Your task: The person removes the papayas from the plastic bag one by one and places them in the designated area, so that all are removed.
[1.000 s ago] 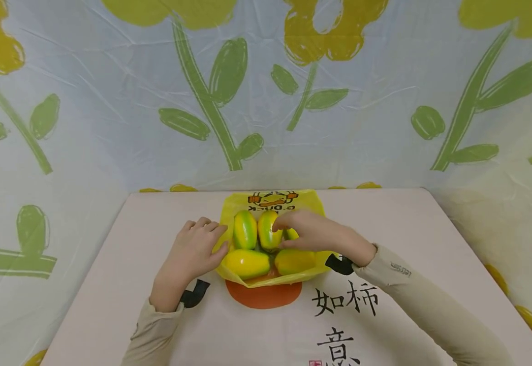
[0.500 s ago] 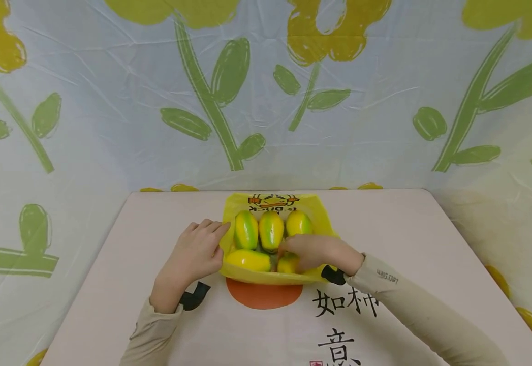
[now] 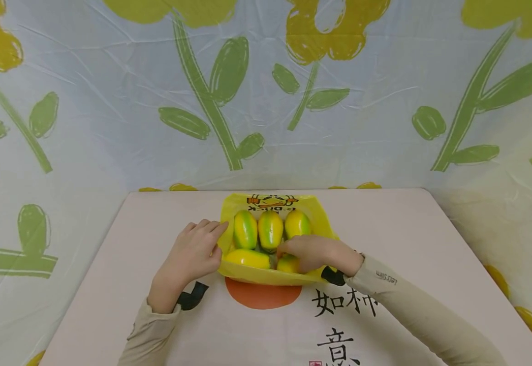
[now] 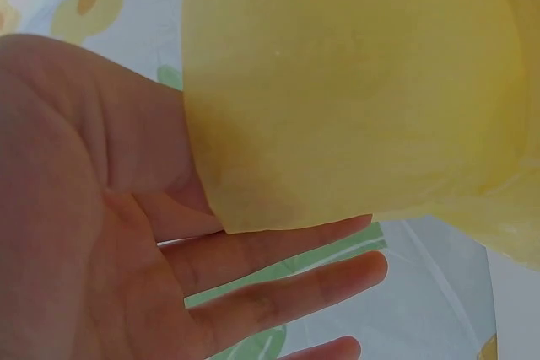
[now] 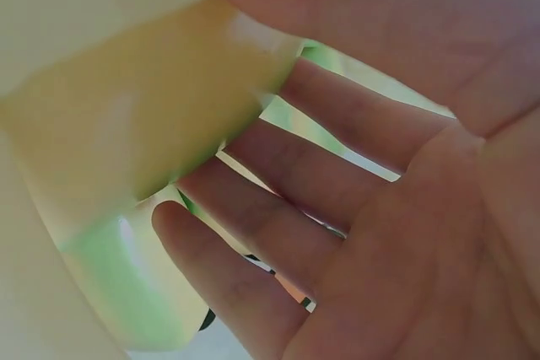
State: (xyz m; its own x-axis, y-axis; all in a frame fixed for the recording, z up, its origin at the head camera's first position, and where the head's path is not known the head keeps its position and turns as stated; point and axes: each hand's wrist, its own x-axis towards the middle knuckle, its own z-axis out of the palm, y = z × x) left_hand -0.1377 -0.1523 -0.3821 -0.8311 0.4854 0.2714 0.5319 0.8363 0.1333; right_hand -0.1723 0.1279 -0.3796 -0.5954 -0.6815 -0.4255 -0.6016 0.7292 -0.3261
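Observation:
A yellow plastic bag [image 3: 235, 203] with a duck print lies spread wide on the table, in the middle of the head view. In it are several glossy yellow-green fruits [image 3: 245, 231], oval like mangoes or papayas. My right hand [image 3: 313, 251] reaches in from the right and holds the front right fruit [image 3: 287, 264] between thumb and fingers; the right wrist view shows fingertips against the fruit [image 5: 126, 115]. My left hand [image 3: 190, 249] is at the bag's left edge. In the left wrist view its fingers are mostly straight, and the bag film [image 4: 354, 90] covers the thumb tip.
The pale tablecloth [image 3: 124, 284] carries printed black characters and an orange-red round shape [image 3: 263, 295] in front of the bag. A flower-patterned cloth [image 3: 366, 132] stands behind the table and at both sides.
My right hand has moved down and toward me, from the back fruits to the front right one. The back right fruit is now uncovered. The left hand has hardly moved.

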